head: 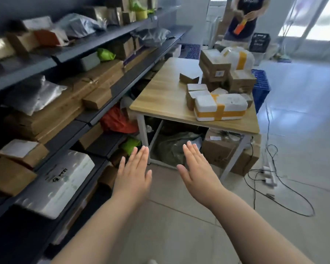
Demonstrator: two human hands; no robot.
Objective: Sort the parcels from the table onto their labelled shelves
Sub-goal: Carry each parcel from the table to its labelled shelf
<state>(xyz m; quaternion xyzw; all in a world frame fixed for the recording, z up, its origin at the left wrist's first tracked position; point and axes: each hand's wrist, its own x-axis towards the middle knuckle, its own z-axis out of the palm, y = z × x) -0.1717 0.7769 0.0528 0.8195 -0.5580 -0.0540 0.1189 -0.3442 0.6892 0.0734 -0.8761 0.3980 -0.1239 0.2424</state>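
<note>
A wooden table (160, 96) stands ahead of me. On its right half lies a heap of parcels: a white foam box with yellow tape (220, 107) at the near edge, small cardboard boxes (214, 67) stacked behind it, and a white taped bundle (238, 56) at the back. Dark shelves (95, 119) along the left are packed with cardboard boxes, grey mailers and green bags. My left hand (133, 172) and my right hand (196, 168) are stretched forward, flat and empty, below the table's near edge and short of it.
Under the table sit a green sack (171, 147) and a large carton (229, 151). A blue crate (261, 88) stands at the table's right side. Cables and a power strip (269, 178) trail over the tiled floor. A person (244, 16) stands at the back holding an orange item.
</note>
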